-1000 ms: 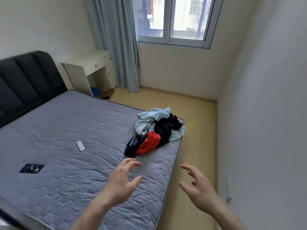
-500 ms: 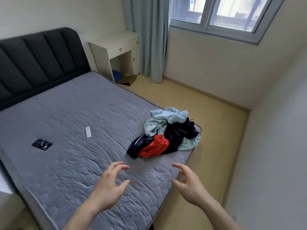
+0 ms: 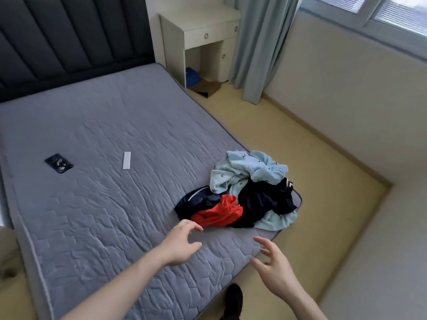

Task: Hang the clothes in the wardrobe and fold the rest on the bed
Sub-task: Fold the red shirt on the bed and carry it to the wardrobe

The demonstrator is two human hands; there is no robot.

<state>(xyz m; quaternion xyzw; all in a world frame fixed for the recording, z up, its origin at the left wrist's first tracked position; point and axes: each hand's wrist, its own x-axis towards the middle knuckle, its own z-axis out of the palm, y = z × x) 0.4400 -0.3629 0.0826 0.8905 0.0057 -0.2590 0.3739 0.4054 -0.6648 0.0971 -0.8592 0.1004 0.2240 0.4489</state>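
A heap of clothes [image 3: 245, 190] lies near the right corner of the grey bed [image 3: 97, 204]: a pale blue patterned garment [image 3: 249, 169] on top, dark navy pieces [image 3: 265, 199] in the middle and a red garment [image 3: 219, 212] at the front. My left hand [image 3: 180, 243] hovers over the mattress just short of the red garment, fingers loosely spread and holding nothing. My right hand [image 3: 275, 266] hangs past the bed's corner, fingers spread, also holding nothing. No wardrobe is in view.
A dark phone [image 3: 59, 163] and a small white remote [image 3: 126, 160] lie on the mattress to the left. A white bedside desk [image 3: 198, 35] and a curtain [image 3: 258, 47] stand at the back. A dark headboard [image 3: 69, 31] backs the bed. Tan floor runs along the right wall.
The view has tilted down and drawn nearer to the bed. Both hands have moved forward toward the heap of clothes, still holding nothing.
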